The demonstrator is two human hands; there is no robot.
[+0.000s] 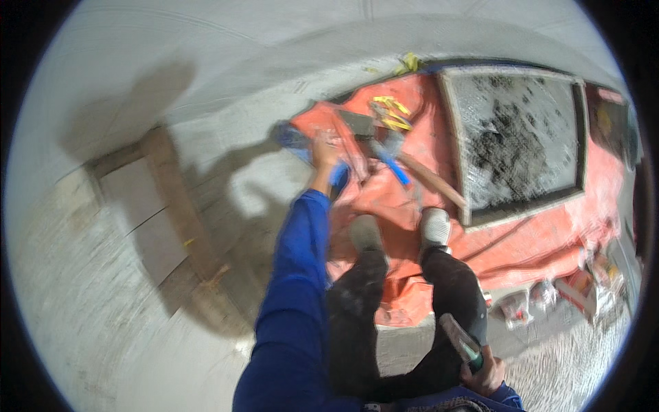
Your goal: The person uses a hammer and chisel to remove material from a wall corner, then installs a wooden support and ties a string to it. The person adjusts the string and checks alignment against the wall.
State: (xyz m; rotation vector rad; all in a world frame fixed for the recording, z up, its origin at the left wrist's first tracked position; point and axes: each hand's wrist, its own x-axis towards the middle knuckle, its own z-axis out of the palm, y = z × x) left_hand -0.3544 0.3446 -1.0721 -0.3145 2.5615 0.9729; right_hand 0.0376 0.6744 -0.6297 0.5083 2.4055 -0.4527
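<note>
My left hand (323, 153) reaches onto the edge of the orange tarp (522, 247), at a blue item (291, 143); motion blur hides how its fingers lie and what, if anything, they hold. My right hand (484, 374) is closed around a green-handled tool (461, 340) with a pale upper part, low beside my right leg. On the tarp, between my left hand and a framed panel, lie a blue-handled tool (392, 165), a long wooden piece (434, 180) and a blurred yellow bundle (391, 111).
The framed grey, mottled panel (465, 144) covers the tarp's right part. A wooden frame with pale boards (141, 206) is on the left, by the pale wall (261, 34). Several bagged items (516, 307) line the tarp's lower right edge. My feet (434, 226) are on the tarp.
</note>
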